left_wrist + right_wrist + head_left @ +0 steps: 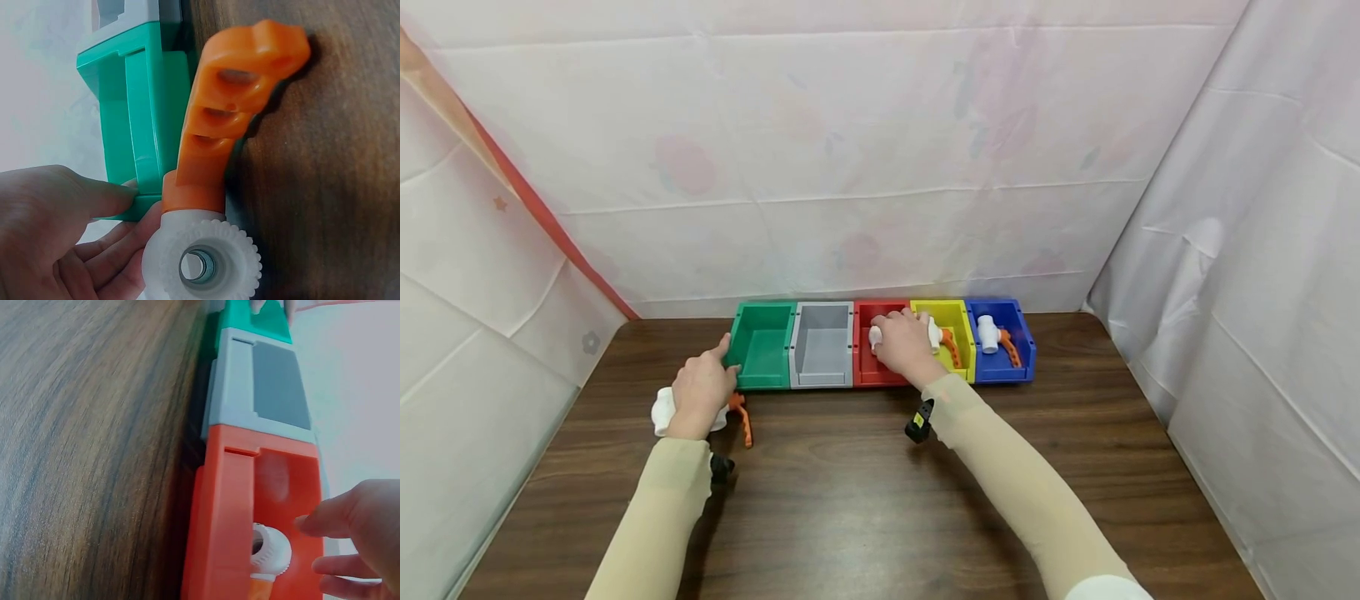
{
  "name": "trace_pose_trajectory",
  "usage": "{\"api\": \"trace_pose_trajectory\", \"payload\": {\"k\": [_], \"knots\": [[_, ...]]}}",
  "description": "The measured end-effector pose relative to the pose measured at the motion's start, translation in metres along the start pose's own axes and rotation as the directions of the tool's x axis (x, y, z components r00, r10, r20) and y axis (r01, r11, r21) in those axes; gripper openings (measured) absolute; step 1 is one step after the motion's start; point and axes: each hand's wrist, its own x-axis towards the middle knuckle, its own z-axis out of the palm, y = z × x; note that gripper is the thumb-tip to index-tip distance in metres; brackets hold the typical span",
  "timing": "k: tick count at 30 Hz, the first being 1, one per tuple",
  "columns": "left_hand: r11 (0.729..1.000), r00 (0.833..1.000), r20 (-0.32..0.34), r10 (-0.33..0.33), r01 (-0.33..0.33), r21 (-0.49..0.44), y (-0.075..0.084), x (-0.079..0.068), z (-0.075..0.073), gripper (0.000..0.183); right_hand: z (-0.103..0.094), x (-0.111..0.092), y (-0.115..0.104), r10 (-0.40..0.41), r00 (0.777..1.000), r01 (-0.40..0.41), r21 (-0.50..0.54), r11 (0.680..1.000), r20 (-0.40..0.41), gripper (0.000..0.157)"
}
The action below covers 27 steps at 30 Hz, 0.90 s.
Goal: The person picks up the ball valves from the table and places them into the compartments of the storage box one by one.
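Observation:
My left hand (702, 387) is at the near left corner of the green bin (765, 348), thumb over the side wall and fingers outside, pinching it. A white valve with an orange handle (219, 112) lies on the table close by the left hand. White plastic (662, 411) also shows on the far side of that wrist. Over the red bin (287, 469), my right hand (904, 343) has thumb and fingers spread apart. Below its fingers, a white valve (273, 550) with an orange handle lies inside the bin, partly hidden by the bin's front wall.
A grey bin (822, 350) stands between the green and red ones. To the right, the yellow bin (950, 315) and blue bin (1026, 371) each hold a white valve with an orange handle. The row stands at the wooden table's (835, 500) back edge, before a hanging cloth (865, 167).

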Motion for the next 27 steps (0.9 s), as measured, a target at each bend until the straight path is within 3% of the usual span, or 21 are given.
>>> {"api": "trace_pose_trajectory", "payload": {"k": [13,27], "knots": [[1.000,1.000,0.004,0.000,0.000,-0.005,0.003,-0.001,-0.001,0.064,-0.017,-0.024,0.020,0.044,0.983,-0.004,0.221,0.975,-0.176,0.027],[1.000,1.000,-0.013,0.016,-0.016,-0.010,0.003,-0.002,0.001,0.063,-0.019,-0.047,0.061,0.049,0.954,0.049,0.315,0.948,-0.297,0.024]]}}
